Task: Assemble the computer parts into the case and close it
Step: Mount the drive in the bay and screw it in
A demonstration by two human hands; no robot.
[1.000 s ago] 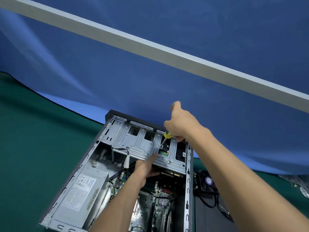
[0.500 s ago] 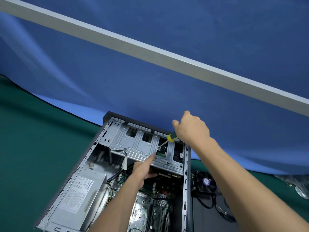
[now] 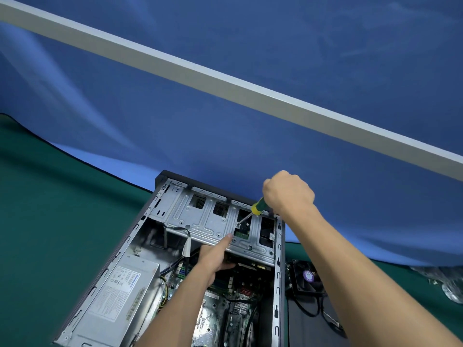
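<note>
1. While my right hand wraps its fingers round the screwdriver handle, green and yellow, the shaft slants down-left and its tip sits on a screw in the drive cage.
2. My left hand reaches into the open case: forefinger straight, tip touching the cage's front edge, other fingers tucked under the cage lip, so it looks like a hold on that edge, but the fingers underneath are hidden and I can't be sure.
3. Case lies on its side on the green table cover, open side up, far end against the blue backdrop cloth.
4. Drive cage spans the far end of the case, silver metal, several cut-outs; a bit of green board shows through the one just below the screwdriver tip.
5. Power supply sits in the near-left corner of the case, label up.
6. Motherboard fills the floor of the case between my forearms, cables running over it.
7. Loose fan with purple hub lies outside the case, just beside its right wall, cable trailing toward me.
8. Grey bar crosses the backdrop diagonally.
</note>
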